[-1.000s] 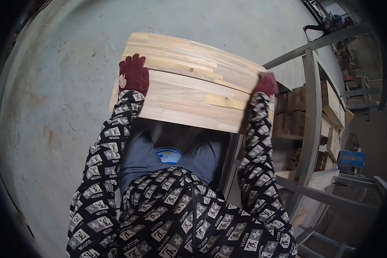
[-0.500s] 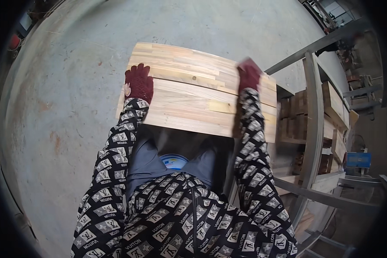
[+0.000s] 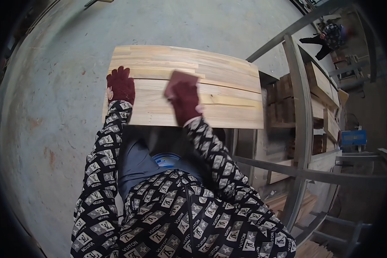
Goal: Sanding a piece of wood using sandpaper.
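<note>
Two pale wooden panels [image 3: 228,114] lie edge to edge in front of me, a dark seam running between them. Their surfaces are made of joined strips with some yellower patches. My left hand [image 3: 121,86], in a dark red knitted glove, rests flat on the left end with its fingers spread. Near the middle, my right hand [image 3: 185,102], gloved alike, presses a reddish-brown piece of sandpaper [image 3: 181,78] onto the wood across the seam. Motion blurs this hand a little, and its fingers partly cover the sandpaper.
A grey metal frame [image 3: 300,103] rises close on the right, with stacked wood pieces [image 3: 281,101] behind its bars. Farther right is a blue box [image 3: 353,137]. Another person [image 3: 333,36] is at the far right. Below the panels, a round blue-rimmed lid [image 3: 167,160] shows between my legs.
My right hand has swept left with the sandpaper, from the panels' right end to near the middle. My left hand stays at the left end. The whole view has shifted slightly.
</note>
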Demonstrator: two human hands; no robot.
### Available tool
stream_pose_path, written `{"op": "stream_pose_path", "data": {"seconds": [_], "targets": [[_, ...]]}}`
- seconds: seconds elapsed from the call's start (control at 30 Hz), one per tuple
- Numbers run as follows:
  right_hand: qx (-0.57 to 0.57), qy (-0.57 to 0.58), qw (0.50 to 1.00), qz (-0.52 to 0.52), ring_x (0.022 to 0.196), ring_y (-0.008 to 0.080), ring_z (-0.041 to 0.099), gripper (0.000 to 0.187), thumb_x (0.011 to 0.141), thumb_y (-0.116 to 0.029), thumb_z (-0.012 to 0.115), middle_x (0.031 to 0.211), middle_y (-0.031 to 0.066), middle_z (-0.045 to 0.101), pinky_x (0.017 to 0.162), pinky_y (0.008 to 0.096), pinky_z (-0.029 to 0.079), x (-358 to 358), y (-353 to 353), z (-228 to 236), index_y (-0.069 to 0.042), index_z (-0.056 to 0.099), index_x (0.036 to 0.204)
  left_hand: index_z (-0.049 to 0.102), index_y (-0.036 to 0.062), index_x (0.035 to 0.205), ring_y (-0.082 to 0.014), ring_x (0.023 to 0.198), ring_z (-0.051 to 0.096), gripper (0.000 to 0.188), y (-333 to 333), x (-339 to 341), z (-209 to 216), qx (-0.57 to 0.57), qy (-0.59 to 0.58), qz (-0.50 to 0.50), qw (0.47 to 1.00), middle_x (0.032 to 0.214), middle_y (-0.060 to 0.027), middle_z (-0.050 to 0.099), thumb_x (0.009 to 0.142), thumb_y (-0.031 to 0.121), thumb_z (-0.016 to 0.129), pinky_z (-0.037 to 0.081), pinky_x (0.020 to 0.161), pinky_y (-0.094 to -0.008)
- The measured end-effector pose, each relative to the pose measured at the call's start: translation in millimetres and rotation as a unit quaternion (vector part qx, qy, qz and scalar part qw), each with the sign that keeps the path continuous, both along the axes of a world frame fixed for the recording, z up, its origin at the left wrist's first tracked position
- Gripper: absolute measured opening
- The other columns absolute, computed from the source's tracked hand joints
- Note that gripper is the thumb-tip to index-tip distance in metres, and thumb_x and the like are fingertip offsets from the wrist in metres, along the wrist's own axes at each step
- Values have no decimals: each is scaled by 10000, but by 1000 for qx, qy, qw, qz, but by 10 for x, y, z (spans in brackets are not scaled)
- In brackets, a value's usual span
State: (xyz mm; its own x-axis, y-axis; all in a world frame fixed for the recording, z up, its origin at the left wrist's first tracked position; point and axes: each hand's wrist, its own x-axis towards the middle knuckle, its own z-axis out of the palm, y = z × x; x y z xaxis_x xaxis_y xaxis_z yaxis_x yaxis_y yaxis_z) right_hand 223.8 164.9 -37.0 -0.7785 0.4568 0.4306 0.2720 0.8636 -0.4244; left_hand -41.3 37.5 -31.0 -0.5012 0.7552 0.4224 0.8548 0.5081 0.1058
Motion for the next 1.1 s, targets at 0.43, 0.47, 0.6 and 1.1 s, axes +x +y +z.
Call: {"op": "stream_pose_path", "data": {"seconds": [0.43, 0.47, 0.6, 1.1], "targets": [[-22, 63, 940, -333, 1322, 425, 570, 380, 1041, -225, 594, 1385, 247, 636, 1169, 501, 402, 2285, 1436, -26, -14, 645, 1353, 643, 86, 1277, -328, 1192, 590, 381, 10, -35, -84, 16, 11, 0, 1000, 1351, -121, 625, 921, 222, 651, 455, 1020, -498], [-17, 67, 929, -364, 1328, 425, 564, 363, 1044, -214, 591, 1373, 242, 643, 1172, 510, 398, 2200, 1416, -71, -25, 646, 1350, 642, 87, 1276, -328, 1191, 591, 382, 10, -35, -84, 21, 13, -2, 1000, 1350, -122, 626, 919, 221, 652, 455, 1019, -499], [28, 0, 956, -292, 1291, 424, 565, 264, 1018, -182, 600, 1328, 201, 653, 1138, 554, 397, 1117, 592, -228, -83, 701, 1242, 642, 88, 1273, -333, 1187, 594, 376, 6, -46, -87, 26, 20, -7, 999, 1342, -128, 630, 918, 213, 651, 459, 1014, -504], [45, -8, 972, -231, 1311, 442, 577, 350, 1013, -211, 648, 1342, 232, 672, 1145, 529, 394, 2227, 284, 135, -13, 692, 1299, 639, 98, 1282, -337, 1186, 593, 370, 9, -66, -92, 13, 7, -21, 1000, 1351, -127, 631, 931, 215, 653, 469, 1003, -502]]}}
